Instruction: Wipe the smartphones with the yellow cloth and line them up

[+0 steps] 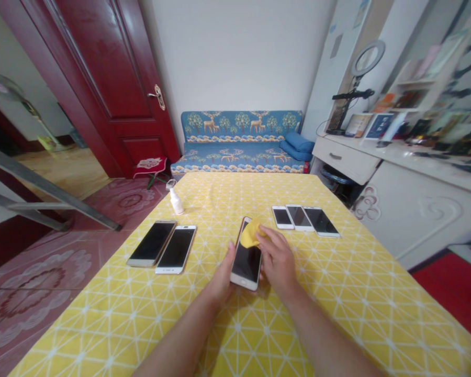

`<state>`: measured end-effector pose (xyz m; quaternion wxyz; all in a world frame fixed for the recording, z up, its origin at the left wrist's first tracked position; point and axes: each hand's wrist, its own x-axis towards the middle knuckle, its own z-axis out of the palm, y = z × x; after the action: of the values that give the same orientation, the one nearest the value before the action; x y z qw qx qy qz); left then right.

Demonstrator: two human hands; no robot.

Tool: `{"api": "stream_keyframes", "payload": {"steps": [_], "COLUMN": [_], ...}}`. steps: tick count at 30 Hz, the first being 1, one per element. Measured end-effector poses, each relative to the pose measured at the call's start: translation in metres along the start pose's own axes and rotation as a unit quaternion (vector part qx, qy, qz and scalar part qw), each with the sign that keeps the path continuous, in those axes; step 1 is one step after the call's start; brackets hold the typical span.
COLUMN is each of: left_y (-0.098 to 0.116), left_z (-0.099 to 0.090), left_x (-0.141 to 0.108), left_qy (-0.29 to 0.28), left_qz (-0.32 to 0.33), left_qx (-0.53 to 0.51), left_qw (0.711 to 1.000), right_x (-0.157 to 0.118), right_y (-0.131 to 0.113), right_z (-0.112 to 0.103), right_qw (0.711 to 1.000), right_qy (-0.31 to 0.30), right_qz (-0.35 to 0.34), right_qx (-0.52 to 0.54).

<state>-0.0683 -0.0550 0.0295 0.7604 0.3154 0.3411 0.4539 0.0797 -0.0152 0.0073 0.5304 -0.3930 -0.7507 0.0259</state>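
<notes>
My left hand (222,275) is closed round a smartphone (246,264) with a white front and a dark screen, tilted a little above the table. A yellow cloth (250,234) is pinched in my right hand (278,256) and lies against the upper part of the screen. To the left, two more smartphones lie face up side by side, a gold-edged phone (152,243) and a white phone (176,250). A white spray bottle (176,202) stands behind them. Right of my hands a small white phone (282,217), a middle phone (299,218) and a larger phone (322,222) lie in a row.
A yellow patterned tablecloth (235,335) covers the table. Beyond it stands a blue sofa (235,152) with deer prints. A white dresser (424,199) with a ring light (369,58) is on the right. At the left are a red door (105,68) and a small stool (151,165).
</notes>
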Motion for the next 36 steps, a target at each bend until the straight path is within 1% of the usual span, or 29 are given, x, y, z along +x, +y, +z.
{"api": "stream_keyframes", "payload": {"steps": [3, 4, 6, 8, 10, 13, 14, 16, 19, 21, 24, 27, 29, 33, 35, 36], "left_y": [0.003, 0.003, 0.004, 0.006, 0.008, 0.012, 0.014, 0.015, 0.014, 0.012, 0.008, 0.006, 0.007, 0.008, 0.005, 0.003], "left_z": [-0.003, -0.005, -0.008, -0.01, -0.011, -0.011, -0.01, -0.01, -0.009, -0.011, -0.015, -0.017, -0.016, -0.016, -0.017, -0.018], "left_x": [0.001, 0.001, 0.001, 0.001, 0.002, 0.004, 0.004, 0.003, 0.003, 0.005, 0.007, 0.007, 0.004, 0.0, 0.001, 0.002], "left_qy": [0.049, 0.063, 0.086, 0.103, 0.121, 0.166, 0.178, 0.19, 0.19, 0.19, 0.173, 0.154, 0.121, 0.031, 0.015, 0.014], "left_qz": [0.087, 0.104, 0.106, 0.096, 0.111, 0.15, 0.152, 0.134, 0.099, 0.102, 0.11, 0.093, 0.085, 0.07, 0.042, 0.03], "left_qx": [-0.055, -0.072, -0.096, -0.109, -0.121, -0.121, -0.115, -0.098, -0.075, -0.068, -0.054, -0.007, 0.039, 0.107, 0.111, 0.108], "left_qw": [0.993, 0.99, 0.986, 0.984, 0.979, 0.967, 0.965, 0.968, 0.974, 0.974, 0.977, 0.984, 0.988, 0.991, 0.993, 0.994], "right_x": [-0.004, -0.006, -0.008, -0.01, -0.009, -0.007, -0.006, -0.007, -0.009, -0.01, -0.01, -0.007, -0.004, 0.002, 0.004, 0.005], "right_y": [-0.034, -0.046, -0.063, -0.069, -0.064, -0.043, -0.035, -0.023, -0.018, -0.02, -0.024, -0.02, -0.012, 0.003, 0.009, 0.012], "right_z": [0.003, 0.005, 0.008, 0.01, 0.01, 0.008, 0.007, 0.005, 0.005, 0.005, 0.005, 0.003, -0.001, -0.012, -0.015, -0.015], "right_qw": [0.997, 0.994, 0.99, 0.988, 0.988, 0.992, 0.993, 0.996, 0.998, 0.996, 0.99, 0.988, 0.988, 0.986, 0.977, 0.968], "right_qy": [-0.062, -0.086, -0.116, -0.123, -0.122, -0.106, -0.098, -0.081, -0.063, -0.059, -0.053, -0.031, -0.009, 0.032, 0.058, 0.075], "right_qz": [-0.054, -0.067, -0.084, -0.093, -0.094, -0.071, -0.057, -0.026, 0.003, 0.01, 0.027, 0.064, 0.088, 0.13, 0.164, 0.188], "right_qx": [0.012, 0.016, 0.015, 0.006, -0.004, -0.021, -0.023, -0.018, 0.025, 0.069, 0.125, 0.138, 0.126, 0.1, 0.121, 0.146]}}
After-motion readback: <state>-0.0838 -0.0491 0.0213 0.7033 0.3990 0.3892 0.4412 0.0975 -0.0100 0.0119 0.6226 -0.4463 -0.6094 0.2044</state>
